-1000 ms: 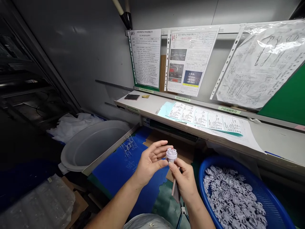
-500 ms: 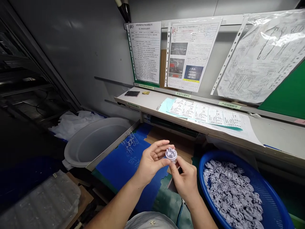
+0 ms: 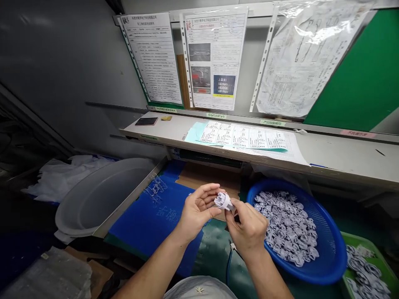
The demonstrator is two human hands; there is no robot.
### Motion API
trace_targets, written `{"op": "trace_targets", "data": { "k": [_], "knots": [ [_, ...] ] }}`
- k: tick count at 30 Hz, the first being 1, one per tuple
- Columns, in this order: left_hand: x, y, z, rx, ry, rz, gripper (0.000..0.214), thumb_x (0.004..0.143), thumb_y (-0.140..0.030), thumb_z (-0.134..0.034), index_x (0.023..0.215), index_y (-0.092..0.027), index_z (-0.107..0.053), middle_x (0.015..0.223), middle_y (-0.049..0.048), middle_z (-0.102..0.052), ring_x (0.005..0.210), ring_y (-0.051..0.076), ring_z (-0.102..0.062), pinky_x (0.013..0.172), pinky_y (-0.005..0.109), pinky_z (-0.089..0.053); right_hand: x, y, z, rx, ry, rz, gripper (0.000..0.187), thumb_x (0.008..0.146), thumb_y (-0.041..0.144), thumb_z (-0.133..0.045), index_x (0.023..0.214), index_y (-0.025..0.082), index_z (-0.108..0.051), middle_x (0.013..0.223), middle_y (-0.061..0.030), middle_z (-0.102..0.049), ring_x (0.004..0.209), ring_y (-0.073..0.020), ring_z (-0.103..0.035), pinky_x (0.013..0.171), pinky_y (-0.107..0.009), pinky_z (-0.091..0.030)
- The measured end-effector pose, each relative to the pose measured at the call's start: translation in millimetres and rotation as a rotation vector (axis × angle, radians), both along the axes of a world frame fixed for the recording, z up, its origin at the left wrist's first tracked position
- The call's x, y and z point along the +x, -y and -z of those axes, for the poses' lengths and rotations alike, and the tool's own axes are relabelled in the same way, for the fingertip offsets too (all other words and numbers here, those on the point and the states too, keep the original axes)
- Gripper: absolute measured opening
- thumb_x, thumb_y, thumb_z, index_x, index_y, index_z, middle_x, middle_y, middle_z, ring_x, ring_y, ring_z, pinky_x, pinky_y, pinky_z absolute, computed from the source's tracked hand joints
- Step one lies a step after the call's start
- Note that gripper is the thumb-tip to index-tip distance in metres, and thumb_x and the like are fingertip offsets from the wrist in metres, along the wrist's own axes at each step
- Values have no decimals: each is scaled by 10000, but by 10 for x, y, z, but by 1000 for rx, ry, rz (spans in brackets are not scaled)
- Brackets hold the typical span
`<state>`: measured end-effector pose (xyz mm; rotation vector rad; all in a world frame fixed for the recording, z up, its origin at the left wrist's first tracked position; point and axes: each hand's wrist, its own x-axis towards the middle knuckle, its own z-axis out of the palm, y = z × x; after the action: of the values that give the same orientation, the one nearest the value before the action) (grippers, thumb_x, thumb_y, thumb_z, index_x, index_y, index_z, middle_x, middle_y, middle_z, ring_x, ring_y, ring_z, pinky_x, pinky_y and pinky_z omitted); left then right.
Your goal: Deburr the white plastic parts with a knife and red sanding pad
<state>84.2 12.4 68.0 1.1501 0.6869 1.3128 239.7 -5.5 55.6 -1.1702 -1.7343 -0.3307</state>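
Taking the bare green patch of the table as the clock's centre, a blue mat lies at nine o'clock, with clear, spindly plastic pieces on it towards ten. Brown cardboard lies flat at twelve, a blue basket sits at three, and blue-handled pliers rest near five. The raised shelf carries a dark flat slab and a yellow scrap at eleven, and printed papers between twelve and one.

The right hand mostly hides a dark item, possibly flat. The picture's edge crops the green basket; the leftmost sheet's fine print is too small to read.
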Motion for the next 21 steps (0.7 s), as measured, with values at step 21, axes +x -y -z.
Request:
{"op": "trace_targets", "data": {
  "k": [21],
  "knots": [
    [450, 17, -41, 112, -39, 145, 362, 802, -107, -739, 1140, -225, -682, 1168, 72, -704, 1074, 206, -656, 933, 299, -534, 373, 183, 64, -37, -81, 98, 118, 872, 157, -603, 978, 167, -655, 656, 12, -632, 554, -123, -553, 560, -268, -372]
  ]
}}
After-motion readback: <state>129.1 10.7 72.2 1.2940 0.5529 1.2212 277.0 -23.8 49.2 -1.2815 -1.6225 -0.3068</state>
